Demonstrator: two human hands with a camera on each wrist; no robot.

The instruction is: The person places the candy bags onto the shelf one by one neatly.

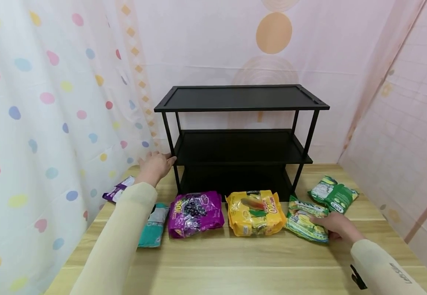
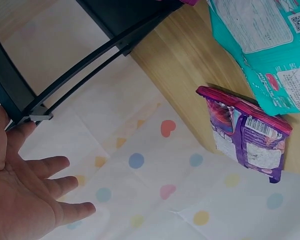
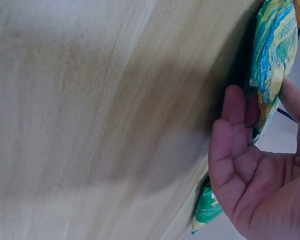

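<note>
My left hand (image 1: 153, 167) is at the left front corner of the middle tier of a black three-tier shelf rack (image 1: 241, 147). In the left wrist view, its thumb and index finger pinch that corner, while the other fingers spread away from it. On the right, my right hand (image 1: 338, 226) grips the near right edge of a green-and-yellow snack bag (image 1: 307, 219). The right wrist view shows the thumb on one face of this bag (image 3: 277, 50) and fingers under the other. Another green snack bag (image 1: 333, 194) lies just behind.
A yellow snack pack (image 1: 256, 213) and a purple snack pack (image 1: 196, 214) lie before the rack. Farther left are a teal bag (image 1: 155, 227) and a small purple bag (image 1: 119, 189). Curtains (image 1: 51, 102) border the wooden table (image 1: 213, 266) at the back and sides.
</note>
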